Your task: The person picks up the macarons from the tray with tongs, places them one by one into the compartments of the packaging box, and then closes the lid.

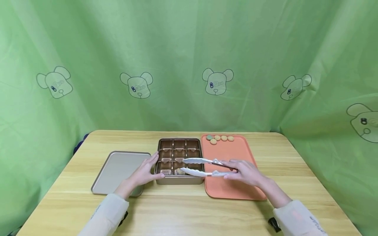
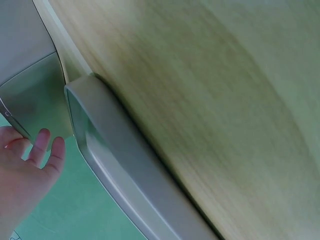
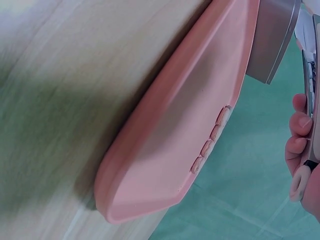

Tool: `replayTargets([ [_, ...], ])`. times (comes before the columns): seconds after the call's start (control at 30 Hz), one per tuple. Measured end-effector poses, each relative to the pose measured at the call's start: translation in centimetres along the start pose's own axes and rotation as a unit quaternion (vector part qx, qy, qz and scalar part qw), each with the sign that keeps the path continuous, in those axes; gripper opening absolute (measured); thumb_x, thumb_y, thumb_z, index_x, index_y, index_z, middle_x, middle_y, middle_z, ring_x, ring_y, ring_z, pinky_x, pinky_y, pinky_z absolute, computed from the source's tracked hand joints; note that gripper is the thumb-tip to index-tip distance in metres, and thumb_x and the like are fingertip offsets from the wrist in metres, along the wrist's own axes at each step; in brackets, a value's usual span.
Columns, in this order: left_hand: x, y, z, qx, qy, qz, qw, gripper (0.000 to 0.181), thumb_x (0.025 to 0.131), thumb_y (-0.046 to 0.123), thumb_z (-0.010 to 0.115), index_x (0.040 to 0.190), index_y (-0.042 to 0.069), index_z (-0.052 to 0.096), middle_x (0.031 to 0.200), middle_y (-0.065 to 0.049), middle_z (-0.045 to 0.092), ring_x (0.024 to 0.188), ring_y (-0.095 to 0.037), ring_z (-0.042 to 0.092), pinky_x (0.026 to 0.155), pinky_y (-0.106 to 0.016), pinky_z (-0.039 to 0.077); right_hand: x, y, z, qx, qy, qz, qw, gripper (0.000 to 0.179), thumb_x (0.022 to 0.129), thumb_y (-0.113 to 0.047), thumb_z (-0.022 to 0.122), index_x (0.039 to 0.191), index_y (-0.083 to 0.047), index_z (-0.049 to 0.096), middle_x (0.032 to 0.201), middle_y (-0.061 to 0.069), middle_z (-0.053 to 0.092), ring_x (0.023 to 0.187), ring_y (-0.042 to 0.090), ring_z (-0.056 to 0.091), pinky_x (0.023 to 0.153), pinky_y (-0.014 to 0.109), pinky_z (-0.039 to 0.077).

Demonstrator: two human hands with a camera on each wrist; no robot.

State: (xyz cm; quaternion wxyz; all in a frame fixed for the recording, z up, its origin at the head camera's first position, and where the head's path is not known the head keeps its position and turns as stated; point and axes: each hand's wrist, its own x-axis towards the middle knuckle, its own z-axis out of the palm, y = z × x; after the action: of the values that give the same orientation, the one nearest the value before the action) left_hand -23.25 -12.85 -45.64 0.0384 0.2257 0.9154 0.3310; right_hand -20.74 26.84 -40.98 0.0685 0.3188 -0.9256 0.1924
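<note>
My right hand (image 1: pixel 245 172) grips a pair of metal tongs (image 1: pixel 222 174) near the handle end. Their scalloped white tips are spread apart over a brown divided baking pan (image 1: pixel 180 180). One small round cookie (image 1: pixel 179 171) lies in the pan's front middle compartment, right by the nearer tip. My left hand (image 1: pixel 144 172) touches the pan's left side, its fingers spread along the rim and its thumb at the front corner. In the left wrist view, the left hand's extended fingers (image 2: pixel 55 155) are close against the pan wall (image 2: pixel 42 95).
An orange tray (image 1: pixel 227 186) lies directly right of the pan, with several cookies (image 1: pixel 224 138) at its far left, one of them green. A flat grey-brown lid or tray (image 1: pixel 121 170) lies to the left. Green curtain (image 1: pixel 189 49) surrounds the wooden table (image 1: pixel 177 213).
</note>
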Motion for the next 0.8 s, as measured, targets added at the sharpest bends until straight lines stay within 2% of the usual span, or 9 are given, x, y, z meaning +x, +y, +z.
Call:
replayTargets([
  [0.43,0.1,0.0,-0.2,0.003,0.004,0.004,1.0000,0.092,0.077,0.042,0.068,0.141,-0.005,0.022,0.152,-0.012,0.011,0.134,-0.044,0.014,0.109,-0.056,0.008,0.0,0.1,0.2,0.009,0.009,0.010,0.9999,0.052,0.075,-0.033,0.073,0.121,-0.010,0.061,0.067,-0.017,0.041,0.055,-0.002,0.034,0.045,0.014,0.029],
  [0.67,0.1,-0.1,-0.2,0.009,0.002,0.006,0.9999,0.092,0.077,0.044,0.067,0.140,-0.006,0.023,0.152,-0.013,0.011,0.134,-0.042,0.015,0.110,-0.055,0.009,-0.1,0.7,-0.1,0.044,0.036,0.049,0.9972,0.056,0.075,-0.031,0.074,0.122,-0.004,0.059,0.068,-0.012,0.042,0.060,0.004,0.037,0.049,0.018,0.033],
  [0.8,-0.1,-0.1,0.1,0.005,0.001,0.004,1.0000,0.092,0.077,0.044,0.068,0.140,-0.006,0.023,0.151,-0.013,0.011,0.134,-0.043,0.015,0.110,-0.055,0.009,-0.5,1.4,-0.3,0.027,0.070,0.087,0.9934,0.058,0.074,-0.032,0.074,0.123,-0.007,0.058,0.068,-0.008,0.045,0.060,0.008,0.038,0.051,0.021,0.033],
])
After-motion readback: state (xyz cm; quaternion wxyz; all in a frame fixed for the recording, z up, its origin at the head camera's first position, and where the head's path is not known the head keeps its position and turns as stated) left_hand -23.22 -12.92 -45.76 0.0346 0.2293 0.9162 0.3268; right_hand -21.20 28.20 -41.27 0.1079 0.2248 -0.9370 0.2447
